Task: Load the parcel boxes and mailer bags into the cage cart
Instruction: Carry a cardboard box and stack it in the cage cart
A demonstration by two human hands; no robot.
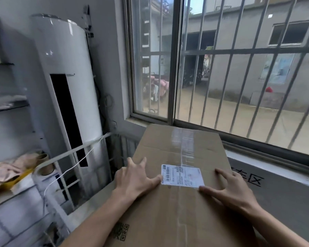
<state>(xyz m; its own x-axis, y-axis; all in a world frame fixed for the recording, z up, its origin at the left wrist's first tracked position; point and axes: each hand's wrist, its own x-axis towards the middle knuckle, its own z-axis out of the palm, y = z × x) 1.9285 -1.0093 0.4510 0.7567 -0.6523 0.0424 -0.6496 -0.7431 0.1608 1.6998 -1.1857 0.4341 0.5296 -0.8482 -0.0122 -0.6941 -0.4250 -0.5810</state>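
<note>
A large brown cardboard parcel box (177, 150), taped down its middle, fills the lower centre below the window. A white shipping label (183, 176) is stuck on its top. My left hand (134, 177) rests flat on the box top left of the label, fingers spread. To the right of the label my right hand (228, 188) lies flat on the top with its fingers straight. The white bars of the cage cart (70, 152) run along the box's left side. How the box sits in the cart is hidden.
A tall white standing air conditioner (66, 82) stands at the left behind the cart bars. Shelves at far left hold tape rolls (45, 164) and crumpled bags. A barred window (221, 68) is straight ahead; a grey printed surface (268, 193) lies right of the box.
</note>
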